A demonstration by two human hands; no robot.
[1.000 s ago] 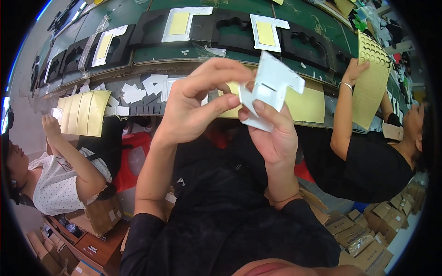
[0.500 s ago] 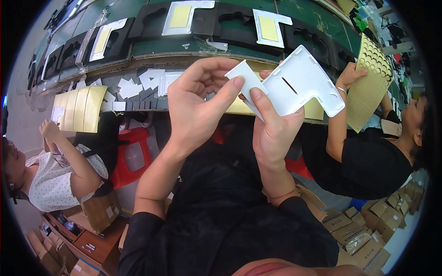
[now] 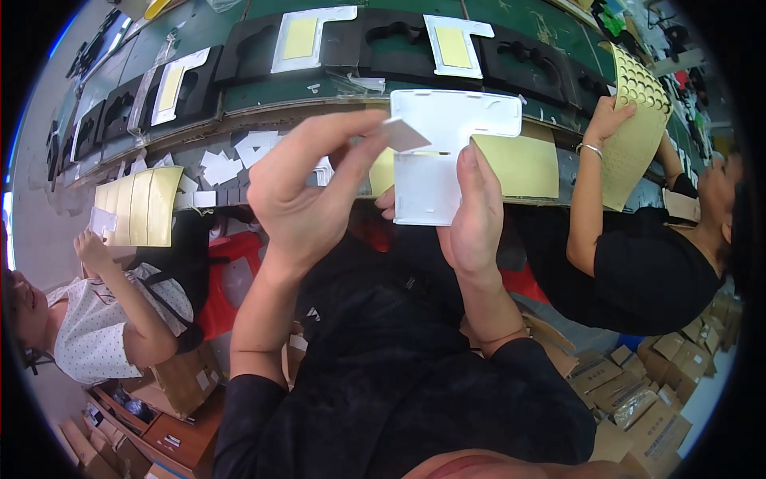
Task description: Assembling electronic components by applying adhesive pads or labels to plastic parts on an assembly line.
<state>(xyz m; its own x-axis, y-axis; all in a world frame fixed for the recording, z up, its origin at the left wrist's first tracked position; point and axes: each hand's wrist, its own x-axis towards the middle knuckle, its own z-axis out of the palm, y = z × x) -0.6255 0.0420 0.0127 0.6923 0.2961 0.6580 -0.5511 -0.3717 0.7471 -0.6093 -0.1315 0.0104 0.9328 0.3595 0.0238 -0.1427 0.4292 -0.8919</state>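
Between the thumb and fingers of my left hand (image 3: 307,188) is a small white rectangular piece (image 3: 405,136), tilted and seen partly edge-on. It overlaps the left side of a white L-shaped plastic cover (image 3: 428,188) in view; whether the two touch, I cannot tell. My right hand (image 3: 476,211) grips that cover by its lower right side, thumb in front and fingertips showing past its left edge. A narrow slot crosses the cover's middle, and its rim is raised. Behind it, a yellow sheet (image 3: 523,166) lies on the bench.
Black foam trays (image 3: 339,52) line the green bench, some bearing white covers with yellow patches (image 3: 301,38). White pieces (image 3: 219,166) lie scattered at left. Co-workers sit on both sides, one with a yellow sheet (image 3: 153,206), the other with a sheet of round cut-outs (image 3: 630,144). Cartons (image 3: 638,391) fill the lower right.
The white cover has turned more upright and moved left in my right hand. My left hand has shifted left and down, and its small white piece has come away from the cover's lower part.
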